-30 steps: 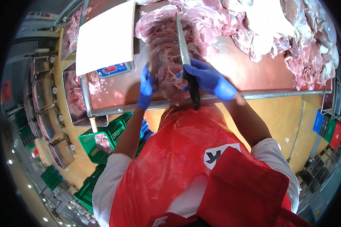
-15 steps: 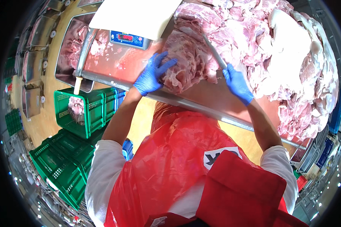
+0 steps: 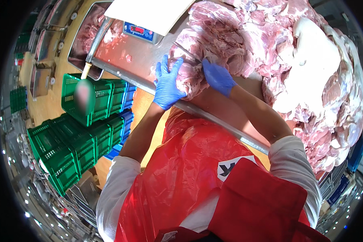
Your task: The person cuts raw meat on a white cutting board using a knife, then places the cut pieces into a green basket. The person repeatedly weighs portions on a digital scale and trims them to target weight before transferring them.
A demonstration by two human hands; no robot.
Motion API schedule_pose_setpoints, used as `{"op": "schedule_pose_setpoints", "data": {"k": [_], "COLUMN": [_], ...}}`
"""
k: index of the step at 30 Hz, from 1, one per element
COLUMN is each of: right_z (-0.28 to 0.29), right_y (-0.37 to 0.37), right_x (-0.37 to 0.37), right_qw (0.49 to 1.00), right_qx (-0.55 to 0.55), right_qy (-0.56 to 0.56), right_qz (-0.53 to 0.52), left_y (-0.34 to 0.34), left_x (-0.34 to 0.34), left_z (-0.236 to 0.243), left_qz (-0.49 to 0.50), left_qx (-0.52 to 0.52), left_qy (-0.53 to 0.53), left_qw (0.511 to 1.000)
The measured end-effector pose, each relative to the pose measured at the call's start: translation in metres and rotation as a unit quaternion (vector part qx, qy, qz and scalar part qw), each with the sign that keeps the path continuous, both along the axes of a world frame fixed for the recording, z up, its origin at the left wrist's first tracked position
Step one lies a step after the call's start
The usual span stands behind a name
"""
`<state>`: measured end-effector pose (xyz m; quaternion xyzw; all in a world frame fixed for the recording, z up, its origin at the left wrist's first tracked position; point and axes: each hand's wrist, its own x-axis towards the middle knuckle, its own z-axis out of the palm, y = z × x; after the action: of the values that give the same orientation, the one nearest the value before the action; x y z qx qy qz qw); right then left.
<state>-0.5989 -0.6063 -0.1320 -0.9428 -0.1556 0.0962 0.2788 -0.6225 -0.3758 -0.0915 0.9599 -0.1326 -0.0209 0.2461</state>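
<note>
A raw chunk of meat [image 3: 191,74] lies near the front edge of the steel table. My left hand [image 3: 167,86], in a blue glove, rests against its left side with fingers spread. In my gloved right hand [image 3: 218,77] is a knife, its handle hidden by the fingers. The knife's narrow blade [image 3: 186,51] points up and left, lying across the top of the chunk. More raw meat [image 3: 224,40] sits just behind and touches this piece.
A large pile of meat [image 3: 270,52] with pale skin [image 3: 314,60] covers the table's right side. A scale [image 3: 139,31] under a white board [image 3: 149,12] stands back left. Green crates [image 3: 105,94], a metal tub [image 3: 70,60] and the table rail [image 3: 125,78] are at left.
My right hand has swung left with the knife, from beside the meat onto it. My left hand stays at the meat's left side, fingers still spread. The whole view has shifted slightly.
</note>
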Motion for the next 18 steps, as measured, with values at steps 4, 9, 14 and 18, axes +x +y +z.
{"op": "schedule_pose_setpoints", "data": {"k": [4, 9, 14, 18], "right_z": [0.025, -0.033, -0.021, -0.010], "right_y": [-0.026, 0.007, 0.019, -0.012], "right_x": [-0.032, 0.000, -0.021, -0.105], "right_qw": [0.993, 0.996, 0.992, 0.979], "right_qx": [-0.046, 0.077, -0.011, -0.056], "right_qy": [0.109, 0.042, 0.109, 0.180], "right_qz": [-0.005, -0.007, -0.059, -0.083], "left_y": [0.008, 0.008, 0.027, 0.052], "left_x": [0.007, 0.019, 0.038, 0.065], "left_z": [-0.015, -0.001, 0.003, -0.007], "left_qz": [-0.021, -0.093, -0.096, -0.140], "left_qx": [-0.056, -0.021, 0.000, -0.026], "left_qy": [-0.034, -0.024, -0.019, 0.000], "left_qw": [0.998, 0.995, 0.995, 0.990]}}
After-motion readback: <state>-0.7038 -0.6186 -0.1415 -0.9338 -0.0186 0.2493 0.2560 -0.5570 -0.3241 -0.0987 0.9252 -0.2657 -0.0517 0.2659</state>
